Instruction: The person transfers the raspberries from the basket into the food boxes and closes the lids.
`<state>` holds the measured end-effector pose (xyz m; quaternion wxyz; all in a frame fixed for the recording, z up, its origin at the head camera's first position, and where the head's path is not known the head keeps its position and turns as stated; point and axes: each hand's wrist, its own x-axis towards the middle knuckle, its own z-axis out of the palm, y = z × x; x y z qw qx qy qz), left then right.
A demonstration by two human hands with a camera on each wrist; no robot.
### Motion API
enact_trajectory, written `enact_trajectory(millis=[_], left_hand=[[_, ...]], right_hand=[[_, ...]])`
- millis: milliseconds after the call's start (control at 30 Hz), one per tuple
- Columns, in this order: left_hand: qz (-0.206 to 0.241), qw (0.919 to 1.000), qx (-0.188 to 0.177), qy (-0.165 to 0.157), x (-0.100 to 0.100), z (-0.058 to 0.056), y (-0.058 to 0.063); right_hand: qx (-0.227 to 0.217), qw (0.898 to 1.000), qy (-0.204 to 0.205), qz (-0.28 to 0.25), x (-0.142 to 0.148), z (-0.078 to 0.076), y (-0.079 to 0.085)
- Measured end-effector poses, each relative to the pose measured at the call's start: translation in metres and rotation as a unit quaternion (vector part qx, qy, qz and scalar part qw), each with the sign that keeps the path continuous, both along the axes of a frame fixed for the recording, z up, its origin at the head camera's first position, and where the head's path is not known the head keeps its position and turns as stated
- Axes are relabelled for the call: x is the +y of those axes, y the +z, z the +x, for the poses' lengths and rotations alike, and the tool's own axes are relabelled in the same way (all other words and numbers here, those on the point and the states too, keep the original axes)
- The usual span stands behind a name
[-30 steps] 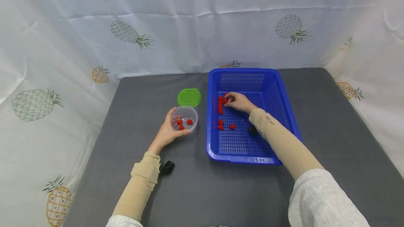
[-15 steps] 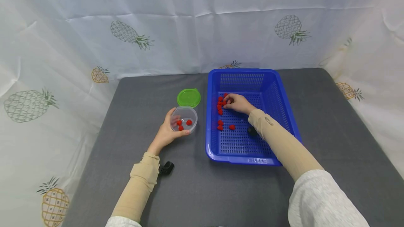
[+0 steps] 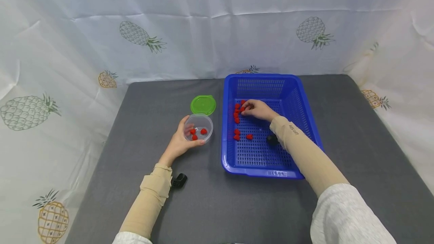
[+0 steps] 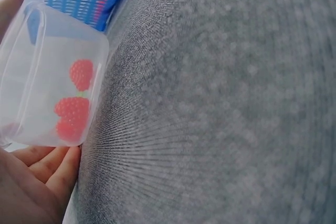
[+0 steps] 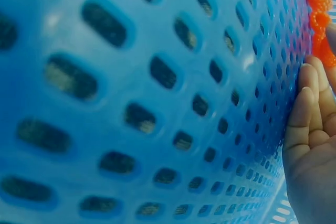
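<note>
My left hand (image 3: pixel 179 142) holds a clear plastic container (image 3: pixel 198 122) between thumb and fingers, upright on the grey table in the left wrist view. Several red raspberries (image 4: pixel 72 116) lie on its floor. Inside the blue basket (image 3: pixel 225 142) my right hand (image 3: pixel 257 109) reaches down near the left side, among loose raspberries (image 3: pixel 236 115). Its thumb and fingertips pinch a raspberry (image 3: pixel 242 109); that contact is partly hidden. In the right wrist view, raspberries (image 5: pixel 317 3) sit at the frame's edge by the fingers (image 5: pixel 302 108), which lie close to the perforated basket floor.
A green lid (image 3: pixel 203 104) lies flat just behind the container. A few stray raspberries (image 3: pixel 237 134) rest nearer the basket's front. Black wrist cameras (image 3: pixel 179 180) hang under both forearms. A white pineapple-print curtain (image 3: pixel 217 44) closes off the back and sides.
My right fingers make only slight shifts at the raspberries, nudging some a little. The left hand and the container stay where they were.
</note>
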<state>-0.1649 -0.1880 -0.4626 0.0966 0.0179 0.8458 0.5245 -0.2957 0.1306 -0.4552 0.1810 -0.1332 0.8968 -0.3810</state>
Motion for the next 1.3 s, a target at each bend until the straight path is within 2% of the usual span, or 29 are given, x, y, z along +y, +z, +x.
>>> enact_trajectory(millis=[33, 200, 433, 600, 1000, 1300], left_hand=[[0.001, 1.0, 0.003, 0.001, -0.001, -0.002, -0.005], [-0.004, 1.0, 0.004, 0.004, -0.002, -0.001, -0.006], [-0.004, 1.0, 0.007, -0.002, -0.002, 0.0, -0.009], [-0.004, 1.0, 0.006, 0.0, -0.001, 0.001, -0.01], [0.003, 0.9999, 0.01, -0.001, -0.002, -0.001, -0.007], [0.002, 1.0, 0.005, 0.0, -0.002, -0.001, -0.006]], right_hand=[[-0.002, 1.0, -0.003, -0.004, 0.001, 0.0, 0.001], [-0.022, 0.999, -0.014, -0.037, 0.002, 0.003, 0.005], [-0.038, 0.998, -0.012, -0.044, 0.003, 0.005, 0.007], [-0.046, 0.996, -0.021, -0.078, 0.005, 0.005, 0.013], [-0.039, 0.99, -0.038, -0.13, 0.004, 0.008, 0.048], [-0.034, 0.986, -0.018, -0.161, -0.003, 0.015, 0.067]])
